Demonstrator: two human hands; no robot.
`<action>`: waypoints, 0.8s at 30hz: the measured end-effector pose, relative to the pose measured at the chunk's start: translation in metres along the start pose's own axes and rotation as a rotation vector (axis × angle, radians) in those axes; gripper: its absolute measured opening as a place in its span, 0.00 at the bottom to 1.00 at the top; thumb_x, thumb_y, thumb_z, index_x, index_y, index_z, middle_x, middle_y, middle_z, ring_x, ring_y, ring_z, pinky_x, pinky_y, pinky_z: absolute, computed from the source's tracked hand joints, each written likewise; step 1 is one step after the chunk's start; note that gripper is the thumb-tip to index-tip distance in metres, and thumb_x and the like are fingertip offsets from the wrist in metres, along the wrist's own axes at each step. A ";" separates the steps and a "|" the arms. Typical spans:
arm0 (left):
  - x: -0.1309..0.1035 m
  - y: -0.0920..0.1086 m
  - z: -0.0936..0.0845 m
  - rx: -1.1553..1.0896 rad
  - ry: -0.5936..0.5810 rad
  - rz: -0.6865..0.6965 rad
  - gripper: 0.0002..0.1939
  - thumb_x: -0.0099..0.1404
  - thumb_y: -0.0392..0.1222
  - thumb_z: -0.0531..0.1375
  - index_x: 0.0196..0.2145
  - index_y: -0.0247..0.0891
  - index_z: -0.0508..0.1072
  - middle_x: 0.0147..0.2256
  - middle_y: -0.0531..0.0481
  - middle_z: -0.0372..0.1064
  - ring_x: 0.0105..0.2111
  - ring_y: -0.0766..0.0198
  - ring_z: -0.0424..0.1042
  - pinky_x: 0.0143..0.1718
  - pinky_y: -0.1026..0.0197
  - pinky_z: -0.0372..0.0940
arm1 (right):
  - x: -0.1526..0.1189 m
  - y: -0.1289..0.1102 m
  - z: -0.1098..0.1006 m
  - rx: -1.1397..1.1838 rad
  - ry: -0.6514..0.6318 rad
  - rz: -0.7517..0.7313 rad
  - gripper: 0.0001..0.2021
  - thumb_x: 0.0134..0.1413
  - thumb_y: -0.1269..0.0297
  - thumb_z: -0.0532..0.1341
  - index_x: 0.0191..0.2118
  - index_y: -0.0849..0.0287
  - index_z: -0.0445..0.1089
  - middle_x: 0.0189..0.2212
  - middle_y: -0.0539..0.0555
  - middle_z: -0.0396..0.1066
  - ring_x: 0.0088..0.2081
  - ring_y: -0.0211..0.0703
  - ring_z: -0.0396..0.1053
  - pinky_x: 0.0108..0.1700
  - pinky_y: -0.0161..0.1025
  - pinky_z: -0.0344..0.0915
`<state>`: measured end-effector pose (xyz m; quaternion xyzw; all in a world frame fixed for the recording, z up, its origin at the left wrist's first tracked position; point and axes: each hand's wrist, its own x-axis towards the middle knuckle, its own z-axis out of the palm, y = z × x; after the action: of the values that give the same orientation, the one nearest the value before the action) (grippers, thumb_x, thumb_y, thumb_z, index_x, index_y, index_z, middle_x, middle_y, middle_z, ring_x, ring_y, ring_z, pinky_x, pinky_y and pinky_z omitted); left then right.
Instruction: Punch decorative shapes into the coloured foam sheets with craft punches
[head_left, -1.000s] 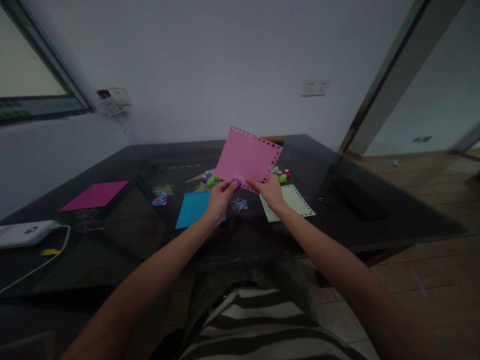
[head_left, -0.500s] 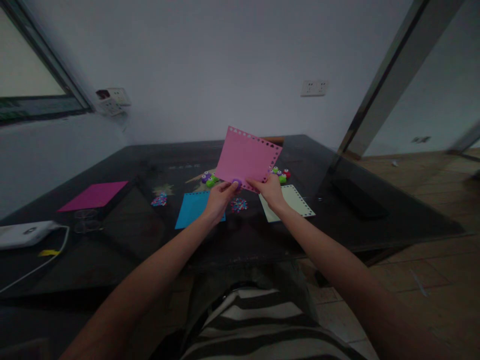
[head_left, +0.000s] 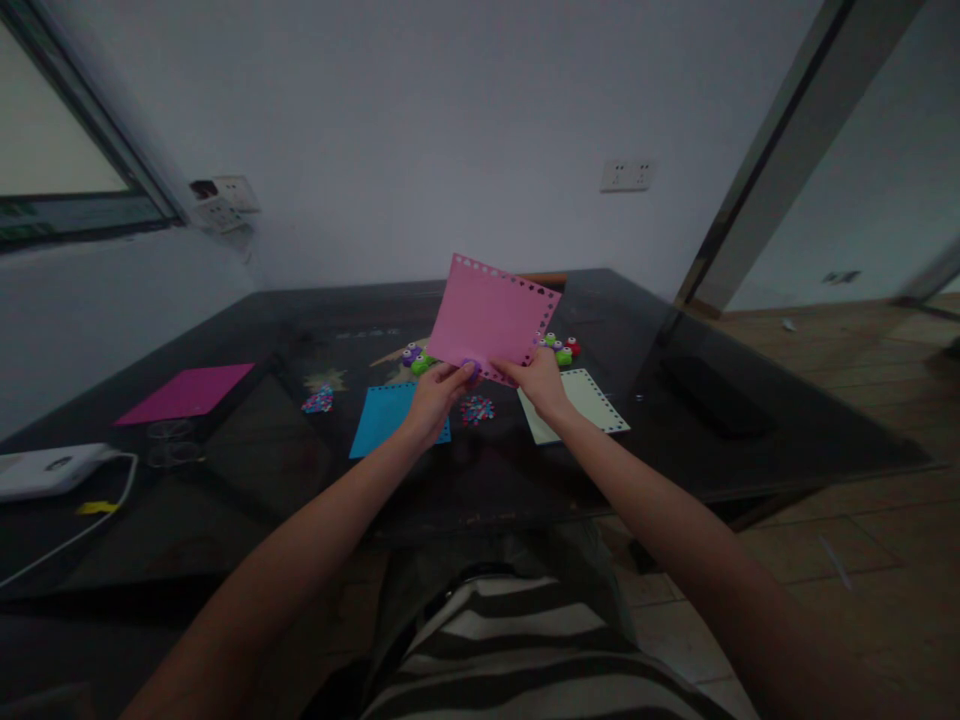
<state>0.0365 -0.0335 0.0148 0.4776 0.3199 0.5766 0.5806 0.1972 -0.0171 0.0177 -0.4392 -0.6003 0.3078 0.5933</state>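
Observation:
A sheet of pink paper (head_left: pixel 491 312) is held up, tilted, above the table, with small punched shapes along its top and right edges. My left hand (head_left: pixel 435 398) grips a small purple craft punch (head_left: pixel 471 367) at the sheet's lower edge, the thumb on top of it. My right hand (head_left: pixel 541 385) pinches the paper near its lower right corner. Beneath lie a blue sheet (head_left: pixel 382 412), partly covered by my left hand, and a pale yellow sheet (head_left: pixel 574 405), both with punched edges. A pile of colourful paper bits (head_left: pixel 477 409) sits between them.
Several colourful craft punches (head_left: pixel 417 358) stand behind on the left, others (head_left: pixel 556 349) on the right. On the dark table (head_left: pixel 480 485) are a magenta sheet (head_left: pixel 187 392), another pile of bits (head_left: pixel 319 399), a clear container (head_left: pixel 172 442), a white power strip (head_left: pixel 52 470) and a dark flat object (head_left: pixel 716 397).
The thumb of my left hand has shifted slightly on the purple craft punch, which shows less now. The pink paper has moved a little to the left.

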 end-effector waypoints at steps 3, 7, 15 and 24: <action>0.000 -0.001 -0.001 0.032 0.005 0.039 0.11 0.49 0.44 0.67 0.27 0.34 0.75 0.28 0.50 0.72 0.31 0.66 0.69 0.41 0.61 0.64 | 0.000 -0.001 0.000 0.013 -0.017 -0.002 0.18 0.40 0.60 0.67 0.39 0.64 0.74 0.39 0.61 0.76 0.40 0.51 0.74 0.45 0.46 0.69; 0.000 -0.004 -0.003 0.092 0.021 0.083 0.11 0.51 0.46 0.66 0.27 0.35 0.75 0.27 0.51 0.71 0.30 0.66 0.69 0.40 0.61 0.63 | -0.001 -0.001 0.001 0.027 -0.033 -0.003 0.18 0.41 0.60 0.67 0.40 0.62 0.74 0.40 0.58 0.76 0.41 0.50 0.73 0.47 0.48 0.69; 0.002 -0.012 -0.005 0.185 0.037 0.144 0.13 0.54 0.49 0.64 0.29 0.35 0.75 0.29 0.49 0.73 0.32 0.62 0.71 0.42 0.58 0.64 | -0.002 0.000 0.002 0.061 -0.029 -0.007 0.16 0.40 0.61 0.67 0.38 0.62 0.74 0.39 0.60 0.76 0.40 0.50 0.74 0.46 0.48 0.69; 0.003 -0.014 -0.005 0.208 0.061 0.124 0.14 0.52 0.51 0.64 0.27 0.36 0.76 0.28 0.49 0.74 0.32 0.60 0.72 0.41 0.57 0.65 | -0.001 0.002 0.001 0.049 -0.024 0.016 0.19 0.39 0.60 0.67 0.39 0.64 0.74 0.39 0.61 0.76 0.40 0.49 0.74 0.45 0.45 0.69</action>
<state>0.0376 -0.0283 0.0007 0.5363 0.3653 0.5896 0.4809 0.1961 -0.0167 0.0154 -0.4256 -0.5960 0.3322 0.5943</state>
